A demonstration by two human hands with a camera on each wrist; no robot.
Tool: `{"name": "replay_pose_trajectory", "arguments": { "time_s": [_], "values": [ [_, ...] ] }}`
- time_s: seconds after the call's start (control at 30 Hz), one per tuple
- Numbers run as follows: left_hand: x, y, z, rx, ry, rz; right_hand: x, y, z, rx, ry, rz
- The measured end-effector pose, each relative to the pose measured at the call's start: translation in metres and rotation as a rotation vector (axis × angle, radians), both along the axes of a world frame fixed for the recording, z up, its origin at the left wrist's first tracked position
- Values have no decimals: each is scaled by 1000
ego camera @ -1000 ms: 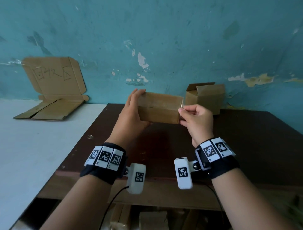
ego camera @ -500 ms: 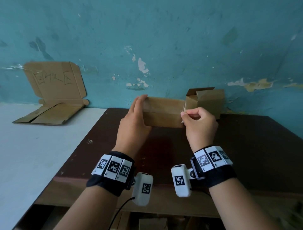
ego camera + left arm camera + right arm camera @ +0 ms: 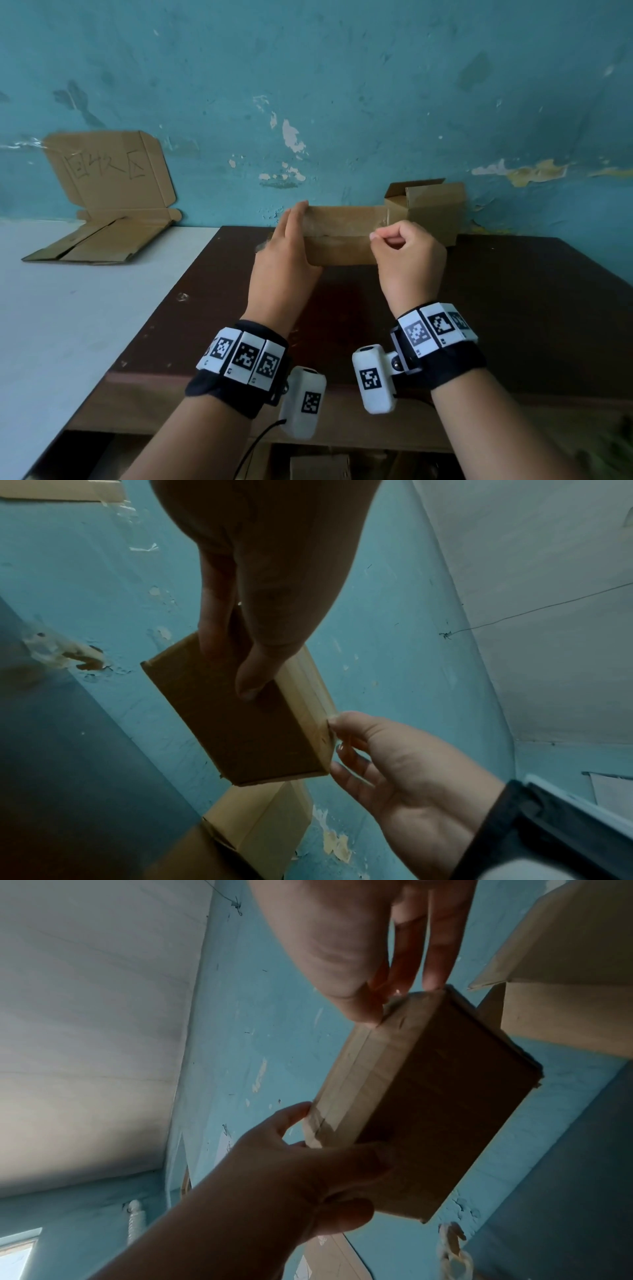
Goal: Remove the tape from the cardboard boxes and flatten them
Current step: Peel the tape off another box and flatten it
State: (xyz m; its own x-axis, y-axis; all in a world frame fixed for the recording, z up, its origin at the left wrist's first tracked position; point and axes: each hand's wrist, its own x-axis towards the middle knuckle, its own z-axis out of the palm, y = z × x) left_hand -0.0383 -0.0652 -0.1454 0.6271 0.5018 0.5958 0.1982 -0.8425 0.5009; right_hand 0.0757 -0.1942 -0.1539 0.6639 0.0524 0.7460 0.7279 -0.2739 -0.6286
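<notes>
Head view: the left hand (image 3: 286, 260) grips the taped cardboard box (image 3: 339, 240) at 12 o'clock above the brown table (image 3: 513, 308); the right hand (image 3: 407, 257) curls, seemingly pinching the clear tape (image 3: 359, 1064) end. Peel slowly along the seam, bracing firmly.

I face a teal wall (image 3: 342, 85) with peeling paint. Before me stands a dark brown bench (image 3: 513, 308), a white surface (image 3: 68, 325) beside it on my left. Daylight falls on the white ceiling (image 3: 85, 988).
</notes>
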Motion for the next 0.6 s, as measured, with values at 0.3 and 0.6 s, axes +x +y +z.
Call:
{"name": "replay_pose_trajectory", "arguments": {
  "time_s": [0.3, 0.6],
  "values": [
    [-8, 18, 2, -31, -45, 36, 12, -12, 11, 377, 682, 378],
    [-15, 35, 6, -136, 22, -73, -3, -12, 16, 132, 836, 631]
  ]
}}
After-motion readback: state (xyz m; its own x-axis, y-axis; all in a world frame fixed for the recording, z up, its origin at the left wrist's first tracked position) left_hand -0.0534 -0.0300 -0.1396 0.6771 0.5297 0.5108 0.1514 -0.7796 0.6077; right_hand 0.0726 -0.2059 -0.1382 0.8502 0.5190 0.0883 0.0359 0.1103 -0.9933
